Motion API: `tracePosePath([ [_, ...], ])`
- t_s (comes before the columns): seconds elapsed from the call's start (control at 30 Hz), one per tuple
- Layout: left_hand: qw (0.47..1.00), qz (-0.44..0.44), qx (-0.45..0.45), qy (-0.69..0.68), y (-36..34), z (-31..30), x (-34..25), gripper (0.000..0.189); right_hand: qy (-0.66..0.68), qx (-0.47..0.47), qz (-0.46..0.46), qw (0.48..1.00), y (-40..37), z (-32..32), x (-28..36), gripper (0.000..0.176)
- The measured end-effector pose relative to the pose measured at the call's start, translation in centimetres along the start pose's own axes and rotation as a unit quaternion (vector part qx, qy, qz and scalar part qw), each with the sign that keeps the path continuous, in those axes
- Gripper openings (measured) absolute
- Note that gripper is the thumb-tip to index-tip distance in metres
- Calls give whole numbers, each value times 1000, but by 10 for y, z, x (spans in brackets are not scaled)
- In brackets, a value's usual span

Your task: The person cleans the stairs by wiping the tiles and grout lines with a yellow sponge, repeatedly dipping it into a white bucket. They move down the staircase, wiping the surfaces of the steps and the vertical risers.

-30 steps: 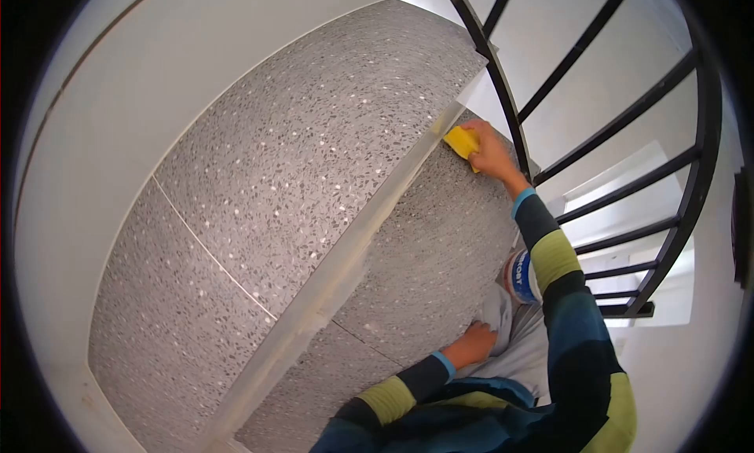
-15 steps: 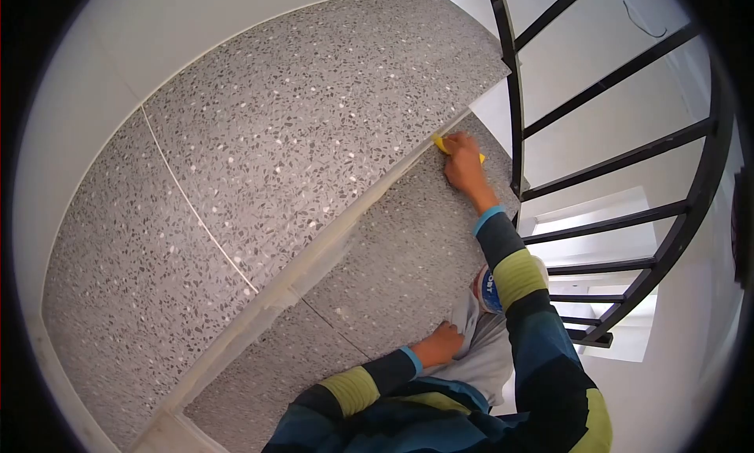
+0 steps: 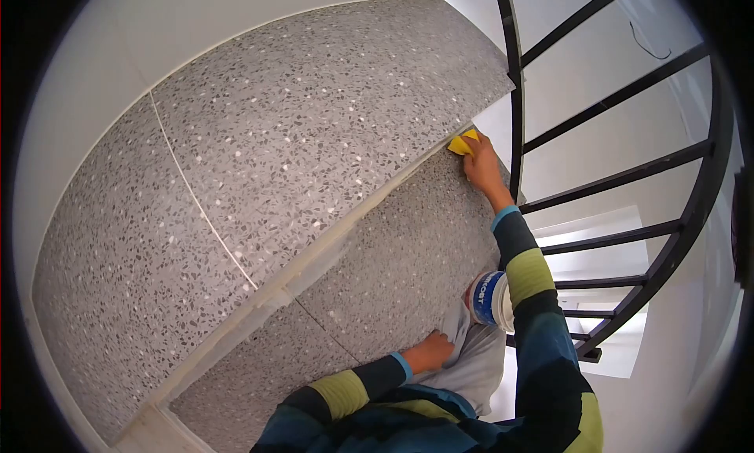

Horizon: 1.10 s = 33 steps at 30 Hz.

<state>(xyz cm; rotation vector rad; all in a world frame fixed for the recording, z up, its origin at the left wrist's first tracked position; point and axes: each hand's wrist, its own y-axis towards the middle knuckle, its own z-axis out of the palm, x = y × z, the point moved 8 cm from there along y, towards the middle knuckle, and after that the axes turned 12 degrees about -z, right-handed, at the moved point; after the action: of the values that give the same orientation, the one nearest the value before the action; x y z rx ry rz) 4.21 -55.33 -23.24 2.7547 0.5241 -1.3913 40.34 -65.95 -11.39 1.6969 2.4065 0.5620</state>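
Observation:
My right hand (image 3: 483, 166) grips a flat yellow putty spreader (image 3: 463, 143), its broad face in sight. The spreader touches or nearly touches the right end of the seam (image 3: 369, 204) under the front edge of the upper terrazzo step (image 3: 306, 131). A pale, putty-like smear (image 3: 318, 268) runs along that seam and onto the lower step (image 3: 393, 272). My left hand (image 3: 432, 351) rests against the grey trouser leg at my knee, fingers curled, with nothing visible in it.
A white bucket (image 3: 493, 300) with a blue label stands beside my right forearm. Black metal railing bars (image 3: 613, 99) curve along the right side, with a drop and a bright opening beyond. A pale wall (image 3: 102, 60) borders the upper step.
My right hand has slid a little right along the seam, and the spreader has turned from edge-on to face-on. More of the bucket shows. My left hand stays at the knee.

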Motion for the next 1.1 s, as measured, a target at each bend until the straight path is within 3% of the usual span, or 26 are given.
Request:
tracePosePath([
  [0.27, 1000, 18, 1, 23, -6, -3, -6, 30, -67, 16, -30, 997, -1, 32, 6, 41],
  [0.37, 996, 1, -71, 55, -4, -6, -2, 34, -100, 21, -40, 994, 3, 28, 32, 39],
  [0.43, 999, 8, 0, 39, -5, -6, -4, 30, -82, 33, -14, 996, -2, 30, 51, 34],
  [0.53, 1000, 17, -3, 25, -5, -6, -4, 30, 75, 68, -53, 993, -38, 34, 128, 31],
  [0.57, 999, 17, -6, 28, -2, -7, -4, 30, 150, 159, -127, 968, -54, 31, 172, 35],
  [0.6, 999, 7, -2, 37, -1, -3, -3, 31, 290, 177, -187, 922, -69, 6, 219, 38],
  [0.67, 999, 0, 12, 52, -2, 0, -2, 31, 418, 243, -295, 824, -98, -31, 279, 42],
  [0.7, 998, -12, 14, 67, -3, -2, -2, 32, 417, 237, -291, 828, -100, -45, 280, 42],
  [0.77, 995, -17, 23, 93, -4, -1, -3, 32, 372, 130, -210, 895, -101, -87, 245, 47],
  [0.87, 997, -11, 52, 60, -2, 0, 2, 34, 179, 138, 40, 973, -147, -127, 140, 48],
  [0.9, 997, -25, 36, 65, -2, -1, 4, 36, 104, 157, 147, 971, -179, -134, 99, 47],
  [0.93, 997, -40, 21, 70, -3, -1, 5, 38, 53, 164, 196, 965, -208, -143, 67, 44],
  [1.0, 995, -49, 29, 83, -3, 0, 6, 40, -124, 258, 317, 904, -275, -147, 8, 43],
  [1.1, 993, -55, 39, 93, 0, 1, 10, 43, -65, 268, 337, 900, -336, -119, -34, 35],
])
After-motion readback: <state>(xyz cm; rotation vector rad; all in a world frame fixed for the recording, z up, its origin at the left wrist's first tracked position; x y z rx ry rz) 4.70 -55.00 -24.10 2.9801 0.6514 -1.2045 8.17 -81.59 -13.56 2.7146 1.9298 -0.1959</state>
